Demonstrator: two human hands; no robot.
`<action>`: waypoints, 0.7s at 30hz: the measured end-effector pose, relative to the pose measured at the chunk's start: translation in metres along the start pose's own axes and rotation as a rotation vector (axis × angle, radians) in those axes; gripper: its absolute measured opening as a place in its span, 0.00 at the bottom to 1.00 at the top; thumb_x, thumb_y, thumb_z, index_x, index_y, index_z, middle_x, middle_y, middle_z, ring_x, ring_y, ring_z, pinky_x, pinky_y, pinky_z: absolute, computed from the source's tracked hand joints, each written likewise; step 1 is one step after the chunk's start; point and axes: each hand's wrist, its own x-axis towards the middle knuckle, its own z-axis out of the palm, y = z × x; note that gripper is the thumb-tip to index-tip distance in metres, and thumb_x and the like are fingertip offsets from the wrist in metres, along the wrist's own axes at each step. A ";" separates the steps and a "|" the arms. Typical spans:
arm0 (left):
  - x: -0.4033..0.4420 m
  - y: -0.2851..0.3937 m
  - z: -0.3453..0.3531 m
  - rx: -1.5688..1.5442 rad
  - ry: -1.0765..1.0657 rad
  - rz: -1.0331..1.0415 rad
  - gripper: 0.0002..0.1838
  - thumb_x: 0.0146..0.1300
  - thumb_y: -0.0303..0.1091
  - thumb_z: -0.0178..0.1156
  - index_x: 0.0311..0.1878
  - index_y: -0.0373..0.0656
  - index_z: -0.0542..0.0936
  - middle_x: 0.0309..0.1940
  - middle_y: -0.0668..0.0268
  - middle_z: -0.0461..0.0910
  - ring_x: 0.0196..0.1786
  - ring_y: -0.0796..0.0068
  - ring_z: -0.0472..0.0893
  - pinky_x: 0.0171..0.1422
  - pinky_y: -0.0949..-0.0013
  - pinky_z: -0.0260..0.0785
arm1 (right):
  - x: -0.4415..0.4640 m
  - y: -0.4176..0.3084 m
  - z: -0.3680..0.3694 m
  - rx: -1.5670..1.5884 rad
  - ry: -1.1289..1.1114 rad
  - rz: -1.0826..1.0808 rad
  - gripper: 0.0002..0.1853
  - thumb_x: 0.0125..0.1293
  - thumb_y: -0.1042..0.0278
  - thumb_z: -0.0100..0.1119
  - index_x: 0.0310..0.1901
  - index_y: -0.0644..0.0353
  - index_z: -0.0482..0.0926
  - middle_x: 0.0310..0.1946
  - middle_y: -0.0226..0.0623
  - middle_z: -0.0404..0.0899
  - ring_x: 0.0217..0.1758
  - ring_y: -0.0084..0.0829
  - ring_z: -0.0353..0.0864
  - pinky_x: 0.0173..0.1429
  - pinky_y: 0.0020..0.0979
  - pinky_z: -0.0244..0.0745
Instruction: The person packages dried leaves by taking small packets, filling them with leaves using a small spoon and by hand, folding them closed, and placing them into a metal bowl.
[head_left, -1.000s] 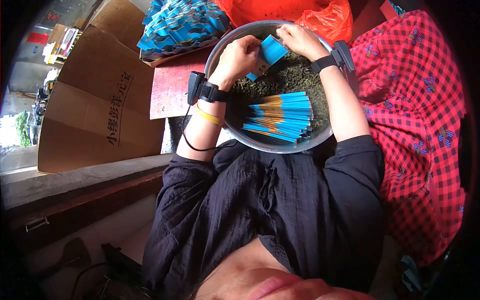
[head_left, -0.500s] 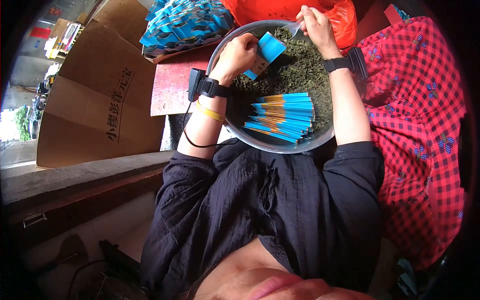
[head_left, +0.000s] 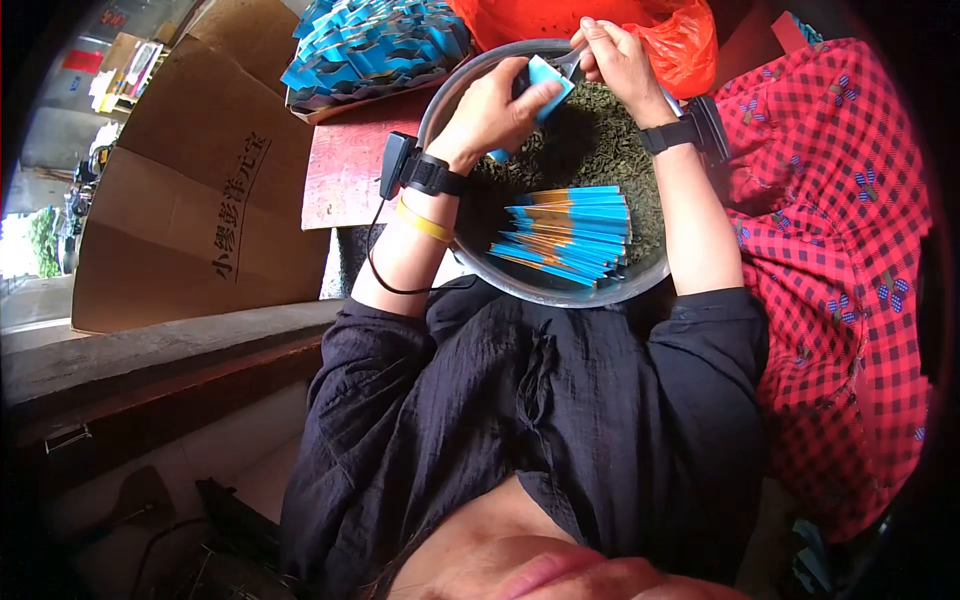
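Note:
A round metal basin (head_left: pixel 548 298) holds dark green dried leaves (head_left: pixel 612 128) and a fanned pile of flat blue packets (head_left: pixel 565 235). Over its far left part, my left hand (head_left: pixel 497 112) grips a blue packet (head_left: pixel 548 78), thumb across it, with the packet's upper end pointing to the right. My right hand (head_left: pixel 622 68), at the far right of the rim, is closed on a spoon (head_left: pixel 572 62) whose tip is at the packet's upper end. Whether the spoon bears leaves cannot be made out.
Many blue packets (head_left: pixel 375 45) fill a box on a red board (head_left: pixel 345 170) at the back left. A large cardboard box (head_left: pixel 180 220) stands left, a red plastic bag (head_left: pixel 680 50) lies behind the basin, and red checked cloth (head_left: pixel 830 200) hangs at the right.
My left hand has turned and its thumb now lies across the packet. The spoon, lifted from the leaves, has come to the packet's upper end with my right hand.

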 end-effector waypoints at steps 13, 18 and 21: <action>-0.005 0.004 0.001 0.361 0.031 0.187 0.31 0.51 0.44 0.72 0.57 0.40 0.74 0.34 0.54 0.79 0.33 0.60 0.79 0.38 0.60 0.71 | -0.024 -0.036 0.020 -0.553 0.177 -0.583 0.13 0.71 0.58 0.52 0.36 0.58 0.78 0.21 0.37 0.77 0.26 0.37 0.81 0.30 0.32 0.73; -0.006 0.008 0.000 0.317 0.049 0.178 0.30 0.52 0.43 0.71 0.56 0.40 0.74 0.29 0.57 0.78 0.28 0.66 0.77 0.33 0.63 0.70 | -0.023 -0.041 0.021 -0.649 0.230 -0.819 0.09 0.69 0.61 0.55 0.36 0.56 0.78 0.23 0.40 0.78 0.28 0.43 0.81 0.29 0.36 0.73; -0.006 0.008 -0.001 0.292 0.039 0.142 0.28 0.54 0.42 0.70 0.55 0.40 0.75 0.26 0.59 0.78 0.26 0.68 0.78 0.31 0.64 0.70 | -0.024 -0.044 0.018 -0.642 0.261 -0.792 0.10 0.69 0.60 0.54 0.36 0.56 0.78 0.23 0.39 0.79 0.28 0.43 0.81 0.29 0.36 0.74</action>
